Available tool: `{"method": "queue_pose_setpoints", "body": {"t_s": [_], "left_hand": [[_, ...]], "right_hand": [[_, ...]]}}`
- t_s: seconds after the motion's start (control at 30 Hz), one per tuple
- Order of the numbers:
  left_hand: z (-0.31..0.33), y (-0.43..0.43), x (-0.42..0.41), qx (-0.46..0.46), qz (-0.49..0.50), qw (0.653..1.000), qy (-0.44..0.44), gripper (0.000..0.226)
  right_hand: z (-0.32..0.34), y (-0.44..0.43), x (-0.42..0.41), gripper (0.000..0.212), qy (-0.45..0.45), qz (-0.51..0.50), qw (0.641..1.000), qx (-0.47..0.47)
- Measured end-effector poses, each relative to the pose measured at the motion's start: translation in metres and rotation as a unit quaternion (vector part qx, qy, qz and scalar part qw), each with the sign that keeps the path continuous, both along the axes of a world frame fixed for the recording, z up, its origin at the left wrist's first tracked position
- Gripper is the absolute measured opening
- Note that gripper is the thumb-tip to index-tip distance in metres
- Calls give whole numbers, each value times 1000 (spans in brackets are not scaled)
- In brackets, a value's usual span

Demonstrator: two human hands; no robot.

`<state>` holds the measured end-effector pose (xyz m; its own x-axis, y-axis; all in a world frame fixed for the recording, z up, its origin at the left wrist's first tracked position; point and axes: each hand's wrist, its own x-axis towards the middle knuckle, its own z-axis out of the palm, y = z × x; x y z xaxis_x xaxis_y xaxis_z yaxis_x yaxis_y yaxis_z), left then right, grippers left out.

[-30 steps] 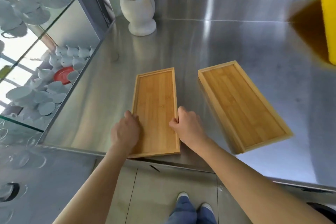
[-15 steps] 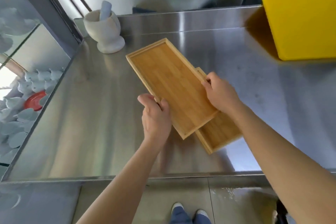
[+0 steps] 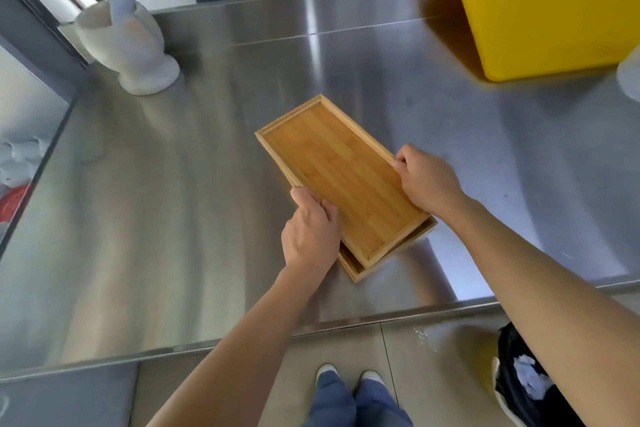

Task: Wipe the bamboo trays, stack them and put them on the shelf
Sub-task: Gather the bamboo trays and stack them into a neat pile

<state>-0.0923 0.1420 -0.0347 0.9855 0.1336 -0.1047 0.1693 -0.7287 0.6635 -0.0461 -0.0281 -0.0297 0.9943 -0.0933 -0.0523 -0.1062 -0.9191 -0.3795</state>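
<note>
A bamboo tray (image 3: 341, 177) lies on top of a second bamboo tray (image 3: 356, 269) in the middle of the steel counter (image 3: 173, 218). Only the near corner and edges of the lower tray show beneath it. My left hand (image 3: 310, 232) grips the upper tray's left long edge near its front. My right hand (image 3: 427, 180) holds the right long edge. The upper tray sits almost square over the lower one, slightly offset at the near end.
A white mortar with pestle (image 3: 130, 45) stands at the counter's back left. A yellow box (image 3: 550, 3) occupies the back right. A glass case with white crockery (image 3: 17, 156) borders the left edge. A black bin (image 3: 526, 381) sits on the floor at right.
I lifted the left tray off the counter, carried it rightward and lowered it onto the other tray. Both hands stayed on its long edges throughout.
</note>
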Motion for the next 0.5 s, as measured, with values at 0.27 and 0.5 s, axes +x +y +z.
{"method": "queue_pose_setpoints", "body": {"t_s": [0.27,0.5], "left_hand": [[-2,4,2,28,-17,999,-9,13],[-7,5,3,-5,3,1000,-9,11]], "right_hand": [[-12,-2,-6,30,12,4,1000,14],[-12,-6,-11,28,-8,11,999,36]]}}
